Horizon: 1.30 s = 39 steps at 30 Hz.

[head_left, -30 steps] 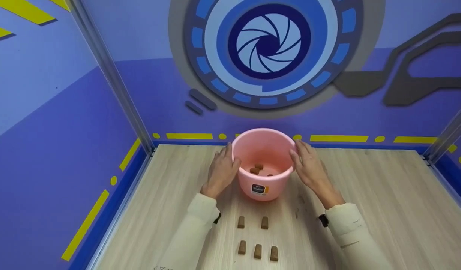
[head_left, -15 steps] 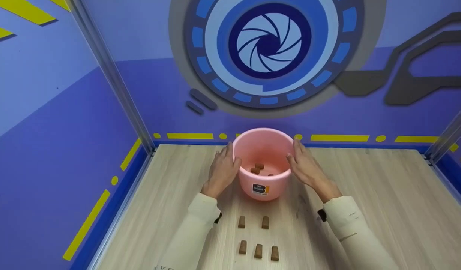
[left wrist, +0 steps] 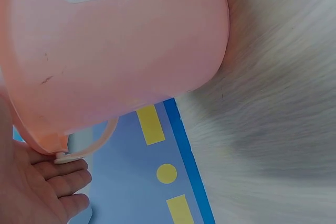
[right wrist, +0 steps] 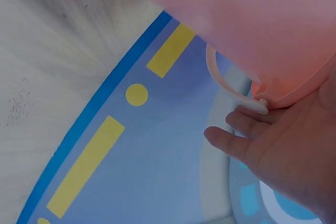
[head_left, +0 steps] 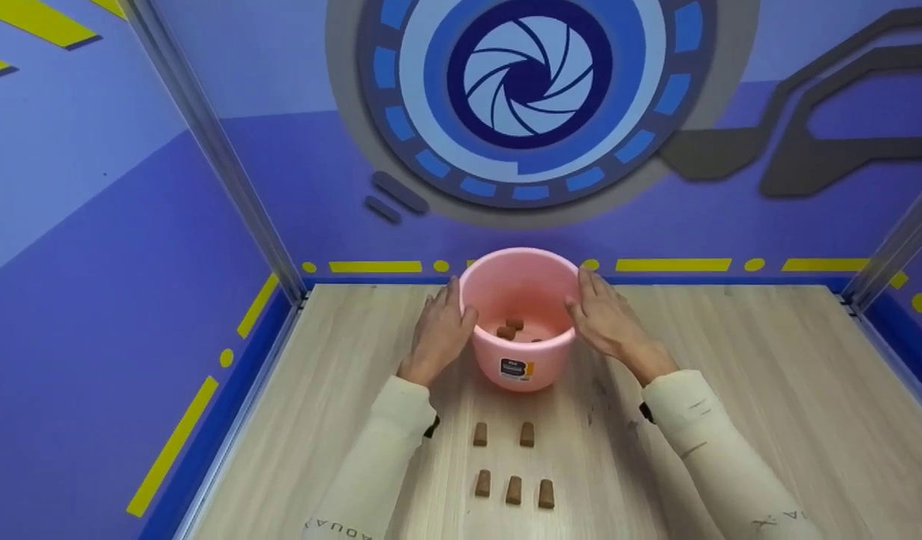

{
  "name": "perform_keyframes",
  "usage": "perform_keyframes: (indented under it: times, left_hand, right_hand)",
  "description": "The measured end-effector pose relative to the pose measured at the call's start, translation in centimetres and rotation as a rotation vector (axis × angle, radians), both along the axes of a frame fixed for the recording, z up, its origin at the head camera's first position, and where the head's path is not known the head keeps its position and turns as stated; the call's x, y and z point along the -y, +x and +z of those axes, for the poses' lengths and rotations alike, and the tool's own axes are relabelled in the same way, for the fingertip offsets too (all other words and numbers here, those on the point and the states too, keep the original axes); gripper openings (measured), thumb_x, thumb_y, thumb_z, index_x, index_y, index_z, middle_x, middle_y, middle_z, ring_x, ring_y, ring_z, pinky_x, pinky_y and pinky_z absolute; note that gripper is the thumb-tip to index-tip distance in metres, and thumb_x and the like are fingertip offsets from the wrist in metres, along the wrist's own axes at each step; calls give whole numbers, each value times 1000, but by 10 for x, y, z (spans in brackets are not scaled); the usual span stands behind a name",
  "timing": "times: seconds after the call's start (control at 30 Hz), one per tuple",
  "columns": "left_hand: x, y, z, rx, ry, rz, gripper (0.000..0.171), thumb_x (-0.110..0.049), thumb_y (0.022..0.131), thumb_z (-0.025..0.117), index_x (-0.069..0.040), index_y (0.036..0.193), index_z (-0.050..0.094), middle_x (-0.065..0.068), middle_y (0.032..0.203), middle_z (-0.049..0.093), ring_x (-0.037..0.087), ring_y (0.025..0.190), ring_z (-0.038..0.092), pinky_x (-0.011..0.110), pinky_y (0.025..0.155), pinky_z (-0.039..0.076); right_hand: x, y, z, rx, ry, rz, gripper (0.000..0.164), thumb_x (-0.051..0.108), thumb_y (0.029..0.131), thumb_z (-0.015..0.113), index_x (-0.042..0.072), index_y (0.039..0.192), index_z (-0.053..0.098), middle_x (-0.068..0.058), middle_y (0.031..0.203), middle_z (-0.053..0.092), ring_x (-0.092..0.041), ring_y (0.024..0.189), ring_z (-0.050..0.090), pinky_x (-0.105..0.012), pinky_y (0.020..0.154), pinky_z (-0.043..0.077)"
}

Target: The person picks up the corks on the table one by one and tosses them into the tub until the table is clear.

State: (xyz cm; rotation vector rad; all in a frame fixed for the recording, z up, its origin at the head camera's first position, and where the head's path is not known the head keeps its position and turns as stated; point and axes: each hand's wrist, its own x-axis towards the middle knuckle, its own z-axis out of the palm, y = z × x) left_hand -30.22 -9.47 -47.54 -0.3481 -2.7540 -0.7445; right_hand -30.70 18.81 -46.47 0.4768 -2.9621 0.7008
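A pink plastic bucket [head_left: 515, 280] with a dark label on its front stands toward the back of the table. Inside it lie several small brown blocks [head_left: 510, 330]. My left hand [head_left: 439, 335] holds the left rim, thumb inside and fingers along the outer wall. Opposite it, my right hand [head_left: 612, 324] grips the right rim in the same way. Both wrist views show fingers below the rim beside the ends of the bucket's pale handle [right wrist: 223, 80], which hangs on the far side. Five-finger detail at the rim is partly hidden by the bucket.
On the wooden table [head_left: 340, 375], several more brown blocks [head_left: 513, 490] lie in two rows in front of the bucket. A blue-purple wall [head_left: 400, 247] with yellow marks rises close behind it. Metal posts [head_left: 243, 187] stand at the back corners.
My right hand has shifted slightly left with the bucket's right rim, and the bucket's mouth looks a little narrower. The whole view has shifted slightly. The blocks stay in place.
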Motion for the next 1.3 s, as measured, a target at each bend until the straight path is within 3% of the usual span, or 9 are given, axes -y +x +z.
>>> perform_keyframes:
  times: [0.17, 0.4, 0.67, 0.87, 1.0, 1.13, 1.3]
  left_hand:
    - [3, 0, 2, 34, 7, -18, 67, -35, 99, 47, 5, 149, 27, 17, 148, 41, 28, 137, 38, 45, 116, 19]
    - [10, 4, 12, 168, 102, -52, 80, -57, 98, 39, -6, 155, 16, 9, 158, 25, 25, 144, 24, 44, 117, 13]
    - [35, 18, 22, 153, 100, -35, 79, -59, 98, 36, -6, 154, 19, 8, 158, 21, 25, 145, 20, 42, 117, 15]
    - [59, 45, 39, 108, 110, -82, 77, -57, 98, 39, -7, 153, 22, 7, 158, 23, 24, 144, 21, 41, 116, 17]
    - [72, 70, 47, -21, 92, -124, 71, -47, 98, 49, -2, 150, 31, 13, 153, 34, 28, 140, 31, 44, 115, 23]
    - [80, 97, 41, -145, 81, -188, 61, -31, 96, 59, 0, 145, 41, 17, 145, 45, 31, 134, 42, 45, 110, 33]
    - [92, 128, 22, -197, 111, -223, 56, -21, 91, 65, -3, 141, 48, 15, 137, 53, 26, 126, 51, 44, 101, 43]
  right_hand:
    - [0, -2, 4, -7, 64, 9, 73, 43, 103, 28, -9, 151, 9, -28, 156, 13, -42, 143, 13, -56, 114, 15]
    - [-1, -4, 9, 37, 95, 10, 70, 39, 103, 29, -7, 152, 6, -25, 158, 9, -41, 144, 9, -59, 113, 14]
    - [4, -3, 13, 54, 108, 13, 68, 31, 101, 30, -6, 152, 5, -25, 158, 9, -41, 144, 9, -58, 114, 14]
    - [7, -2, 12, 52, 145, 14, 69, 33, 101, 30, -7, 152, 4, -27, 157, 11, -42, 143, 13, -57, 114, 14]
    - [7, -2, 12, 52, 137, 21, 69, 32, 101, 30, -7, 152, 4, -27, 156, 13, -43, 142, 16, -55, 115, 15]
    - [4, -1, 12, 59, 136, 17, 68, 30, 101, 29, -8, 151, 4, -28, 156, 14, -43, 142, 17, -53, 115, 15]
    - [5, -2, 13, 65, 129, 17, 68, 29, 101, 30, -8, 151, 4, -28, 156, 14, -43, 142, 17, -52, 115, 14]
